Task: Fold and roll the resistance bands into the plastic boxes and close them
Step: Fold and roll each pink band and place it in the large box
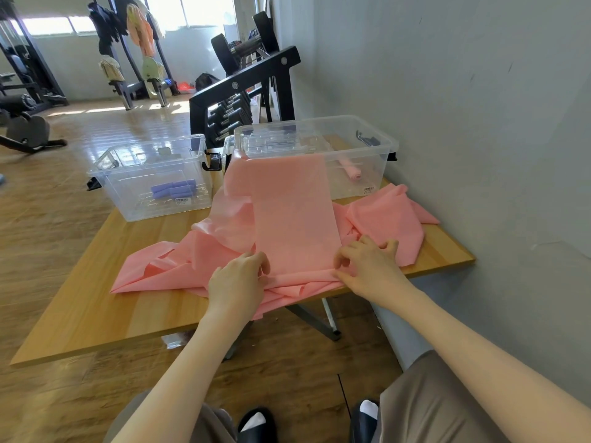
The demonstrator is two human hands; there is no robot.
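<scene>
Worktop (96,314) of pale wood fills the middle of the view, set against a grey wall. Two clear plastic boxes stand open at its far side: the left box (134,206) holds rolled purple bands (174,189), and the right box (377,174) holds one rolled pink band (351,172). A long pink resistance band (294,219) lies smoothed flat, running from the right box's front rim down toward the near edge, on top of a loose heap of more pink bands (179,266).

The step in hand looks like the start of a roll or fold at the band's near end. The next move probably calls for both hands turning that end over evenly, keeping the edges square so the roll stays tight.

The left hand (238,279) has its fingers curled onto the band's left corner, grip pinching the edge. The right hand (367,266) does the same at the right corner, fingers bent on the fold. Both forearms reach forward from below.
</scene>
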